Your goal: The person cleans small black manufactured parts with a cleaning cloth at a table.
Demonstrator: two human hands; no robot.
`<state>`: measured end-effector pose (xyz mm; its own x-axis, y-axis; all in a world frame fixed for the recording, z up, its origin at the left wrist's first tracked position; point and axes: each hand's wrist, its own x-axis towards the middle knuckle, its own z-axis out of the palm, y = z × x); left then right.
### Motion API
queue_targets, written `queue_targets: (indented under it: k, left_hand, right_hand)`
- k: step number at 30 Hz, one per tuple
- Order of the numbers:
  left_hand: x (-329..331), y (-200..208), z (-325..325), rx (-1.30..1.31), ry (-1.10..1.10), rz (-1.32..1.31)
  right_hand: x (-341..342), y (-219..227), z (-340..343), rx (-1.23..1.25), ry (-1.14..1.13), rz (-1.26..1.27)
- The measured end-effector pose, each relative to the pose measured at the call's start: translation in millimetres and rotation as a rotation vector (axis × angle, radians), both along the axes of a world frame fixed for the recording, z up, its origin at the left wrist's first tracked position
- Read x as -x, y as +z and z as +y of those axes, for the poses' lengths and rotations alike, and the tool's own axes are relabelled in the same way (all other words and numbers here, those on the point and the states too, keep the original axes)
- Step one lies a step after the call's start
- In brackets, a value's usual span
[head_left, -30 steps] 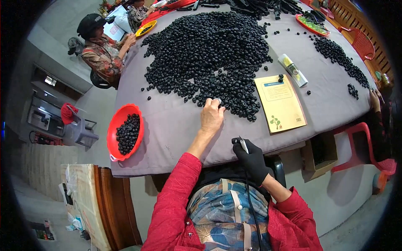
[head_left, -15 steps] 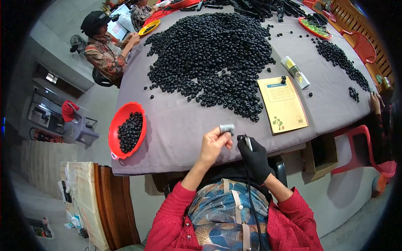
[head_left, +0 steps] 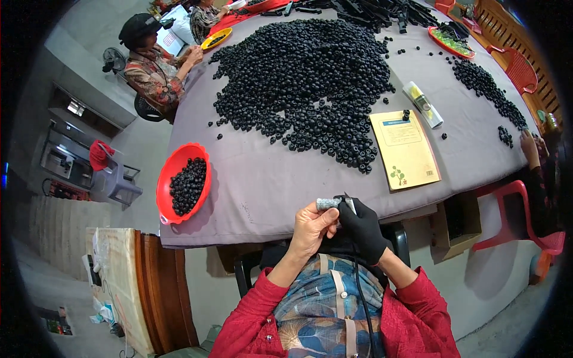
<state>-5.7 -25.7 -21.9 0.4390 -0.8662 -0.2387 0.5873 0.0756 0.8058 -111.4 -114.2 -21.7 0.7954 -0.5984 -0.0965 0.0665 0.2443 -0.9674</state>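
Left fingers [head_left: 328,218]: bare, drawn close together, pale grey wrap [head_left: 327,204] on one; whether anything is between them I cannot tell. Right fingers [head_left: 345,216]: black-gloved, curled closed round a slim pale tool [head_left: 351,206], point up. Both are at the near edge of the desk [head_left: 256,173], on the near side of the bead heap [head_left: 304,74].

Tool: I judge it light and stiff, its point delicate; hold by the pale body, clear of the tip.
Beads [head_left: 360,156], black, making up the heap: I judge them light, hard, prone to roll; pinch across the sides.

Surroundings, largest first, placed from the bead heap:
- Red bowl [head_left: 163,188], left and nearer, part-filled with beads.
- Yellow booklet [head_left: 407,152], just right; I count it an obstacle on that side.
- Clear packet [head_left: 424,105], right, beside the booklet.
- Black cord [head_left: 359,292], nearer, hanging below the right fingers; I judge it a possible snag.
- Loose bead [head_left: 219,136], left.
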Motion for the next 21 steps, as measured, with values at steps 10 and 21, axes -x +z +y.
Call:
queue_targets:
  k: [10,21]
  left_hand:
    - [10,9,3,-0.028,0.002,0.006]
    - [-5,22,14,0.062,0.107,0.048]
  right_hand:
    - [9,3,-3,0.188,0.119,0.033]
    - [15,30,0,0.168,0.014,0.061]
